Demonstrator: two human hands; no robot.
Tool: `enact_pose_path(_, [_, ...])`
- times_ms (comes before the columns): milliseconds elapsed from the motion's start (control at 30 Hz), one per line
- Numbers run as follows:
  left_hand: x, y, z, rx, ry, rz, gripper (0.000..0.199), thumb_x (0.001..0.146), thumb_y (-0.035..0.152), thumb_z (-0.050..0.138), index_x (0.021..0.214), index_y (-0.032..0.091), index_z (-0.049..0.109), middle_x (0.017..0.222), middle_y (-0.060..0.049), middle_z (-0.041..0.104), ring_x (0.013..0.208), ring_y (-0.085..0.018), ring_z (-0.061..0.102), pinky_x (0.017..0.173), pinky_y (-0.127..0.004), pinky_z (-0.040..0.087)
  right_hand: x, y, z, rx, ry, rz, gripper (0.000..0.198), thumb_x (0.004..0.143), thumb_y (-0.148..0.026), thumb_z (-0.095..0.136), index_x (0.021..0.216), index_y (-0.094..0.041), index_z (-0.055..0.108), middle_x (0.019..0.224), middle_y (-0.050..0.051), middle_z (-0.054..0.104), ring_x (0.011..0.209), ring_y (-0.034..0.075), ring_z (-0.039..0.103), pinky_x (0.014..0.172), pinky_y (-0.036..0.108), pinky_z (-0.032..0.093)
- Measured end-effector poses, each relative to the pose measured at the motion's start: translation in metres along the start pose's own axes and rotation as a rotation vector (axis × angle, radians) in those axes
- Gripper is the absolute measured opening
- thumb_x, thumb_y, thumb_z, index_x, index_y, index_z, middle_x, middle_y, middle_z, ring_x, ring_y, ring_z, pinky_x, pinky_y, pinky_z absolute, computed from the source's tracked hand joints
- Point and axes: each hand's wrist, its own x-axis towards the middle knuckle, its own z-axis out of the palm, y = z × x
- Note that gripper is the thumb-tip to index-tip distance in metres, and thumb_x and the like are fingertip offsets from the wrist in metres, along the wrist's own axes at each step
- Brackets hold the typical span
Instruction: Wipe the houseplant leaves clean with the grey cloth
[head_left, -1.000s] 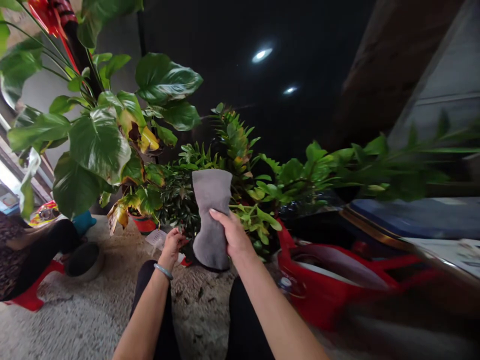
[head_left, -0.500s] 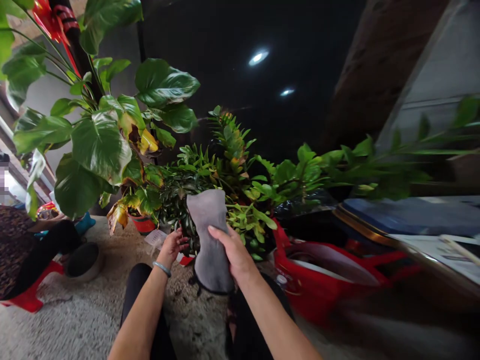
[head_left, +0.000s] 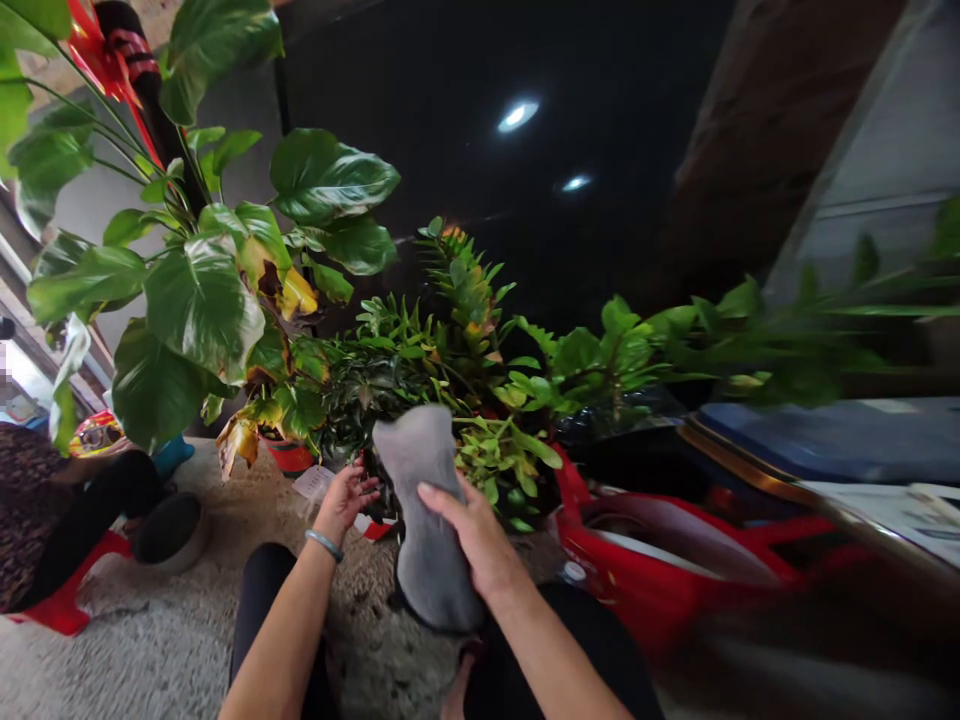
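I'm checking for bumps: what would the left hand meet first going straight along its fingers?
Likely the grey piece in the right hand; depth is unclear, so the dark leaves could come first.

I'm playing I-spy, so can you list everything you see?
Hourglass-shaped piece: 1, grey, in the right grip
Leafy plants: several, mostly green, across the middle
Plant pot: 1 clear, red, below the big leaves
Ribbon: 1, red, upper left
Bright spots: 2, white, top middle
Tag: 1, whitish, beside the left grip
Bag: 1, red, right
Flat top: 1, blue, right, blurred
Bowl: 1, grey, floor, left
Stool: 1, red, under another person
Bangle: 1, greyish, left wrist
Grips: 2, bare, centre
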Motion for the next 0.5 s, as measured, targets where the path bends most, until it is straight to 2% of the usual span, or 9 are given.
enact_pose_path(100, [0.003,-0.002,0.006,-0.033,0.03,-0.005,0.03,0.066,0.018,0.078,0.094,0.018,0.066,0.085,-0.003,0.071,0.074,-0.019,0.067,0.078,-0.036,0.053,0.038,-0.019,0.017,0.073,0.021,-0.089,0.043,0.052,-0.038,0.087,0.089,-0.02,0.073,0.068,0.0,0.074,0.056,0.019,0.064,0.056,0.029,0.05])
enact_pose_path(200, [0.007,-0.006,0.013,-0.038,0.092,-0.018,0.018,0.073,0.02,0.075,0.088,0.016,0.067,0.077,-0.004,0.069,0.074,-0.021,0.067,0.083,-0.038,0.053,0.052,0.006,0.021,0.103,0.025,0.047,0.036,0.052,-0.039,0.085,0.078,-0.019,0.071,0.059,-0.001,0.07,0.049,0.018,0.061,0.052,0.03,0.049])
enact_pose_path(300, [0.009,-0.007,0.018,-0.048,0.118,-0.049,0.009,0.078,0.021,0.07,0.083,0.015,0.066,0.073,-0.007,0.069,0.078,-0.023,0.068,0.085,-0.038,0.054,0.027,0.045,0.008,0.071,0.003,0.199,0.031,0.056,-0.041,0.084,0.076,-0.02,0.073,0.058,0.0,0.07,0.049,0.02,0.062,0.05,0.031,0.05])
enact_pose_path(367, [0.01,-0.006,0.019,-0.043,0.135,-0.07,0.008,0.08,0.021,0.069,0.08,0.015,0.065,0.071,-0.007,0.069,0.076,-0.023,0.068,0.083,-0.037,0.055,0.003,0.055,-0.003,0.045,-0.034,0.231,0.032,0.059,-0.04,0.084,0.081,-0.02,0.075,0.061,0.001,0.072,0.051,0.02,0.063,0.051,0.031,0.05])
enact_pose_path(433, [0.011,-0.004,0.018,-0.033,0.145,-0.073,0.008,0.081,0.021,0.068,0.082,0.015,0.063,0.069,-0.005,0.067,0.071,-0.021,0.067,0.08,-0.035,0.055,-0.01,0.042,-0.009,0.032,-0.064,0.214,0.035,0.061,-0.04,0.084,0.088,-0.02,0.076,0.064,0.002,0.074,0.051,0.02,0.064,0.052,0.031,0.051])
enact_pose_path(500, [0.013,-0.003,0.017,-0.027,0.132,-0.062,0.01,0.082,0.023,0.067,0.088,0.016,0.063,0.071,-0.004,0.067,0.067,-0.02,0.066,0.076,-0.036,0.056,-0.004,0.013,-0.007,0.043,-0.062,0.127,0.038,0.063,-0.043,0.083,0.092,-0.02,0.075,0.066,0.002,0.074,0.052,0.02,0.065,0.052,0.03,0.051])
